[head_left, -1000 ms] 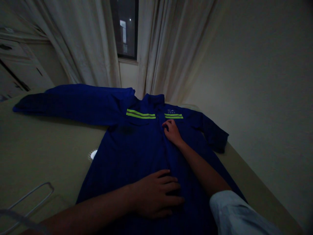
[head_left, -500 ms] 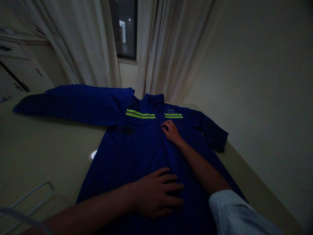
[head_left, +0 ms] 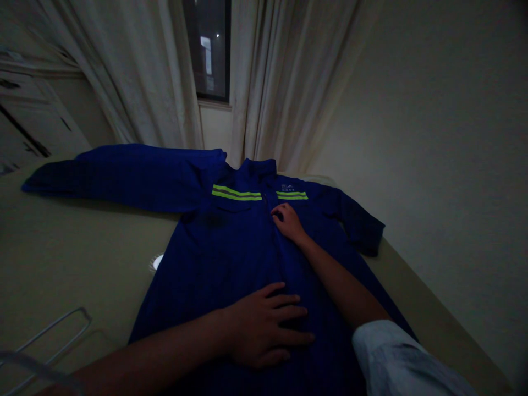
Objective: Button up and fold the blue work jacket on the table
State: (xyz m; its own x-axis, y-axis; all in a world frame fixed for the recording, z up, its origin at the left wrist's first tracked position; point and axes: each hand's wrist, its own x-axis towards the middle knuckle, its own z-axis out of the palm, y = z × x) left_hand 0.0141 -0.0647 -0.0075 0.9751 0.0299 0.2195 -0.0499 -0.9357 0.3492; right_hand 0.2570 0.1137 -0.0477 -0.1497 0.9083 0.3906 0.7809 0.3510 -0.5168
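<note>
At lower left, bent wire loop (head_left: pixel 49 328) on beige surface (head_left: pixel 103 242). From left edge across centre, blue work jacket (head_left: pixel 231 253) laid out flat, yellow-green reflective strips (head_left: pixel 237 193) across chest. At lower centre, left hand (head_left: pixel 264 328) spread palm-down on it. Just right of centre, right hand (head_left: pixel 287 221), fingers curled toward thumb at front placket (head_left: pixel 277 253); cannot tell whether pinching it.

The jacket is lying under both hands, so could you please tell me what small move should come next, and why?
Perhaps the right hand should smooth the jacket up along its front seam toward the collar, with the left hand steadying it: the right fingers curl by the seam just below the stripes, and the left hand lies spread lower down.
</note>
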